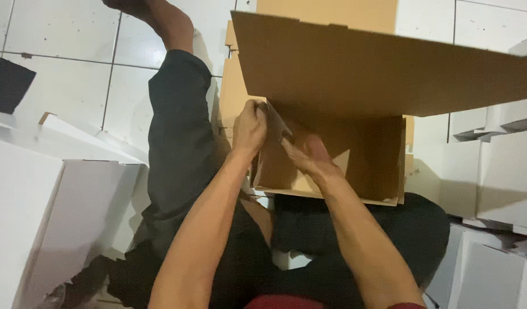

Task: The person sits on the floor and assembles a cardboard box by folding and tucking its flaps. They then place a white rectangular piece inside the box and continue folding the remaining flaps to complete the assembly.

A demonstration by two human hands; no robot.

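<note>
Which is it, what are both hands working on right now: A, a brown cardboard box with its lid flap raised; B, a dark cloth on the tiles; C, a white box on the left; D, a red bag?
A: the left hand and right hand both grip a flap inside the brown cardboard box, its big lid flap raised above.

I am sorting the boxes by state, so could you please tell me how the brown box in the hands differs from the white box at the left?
The brown box is bare cardboard; the white box is white outside. The brown one sits open on the lap, gripped by the left hand and right hand; the white one lies untouched on the tiled floor. Both are cardboard.
</note>
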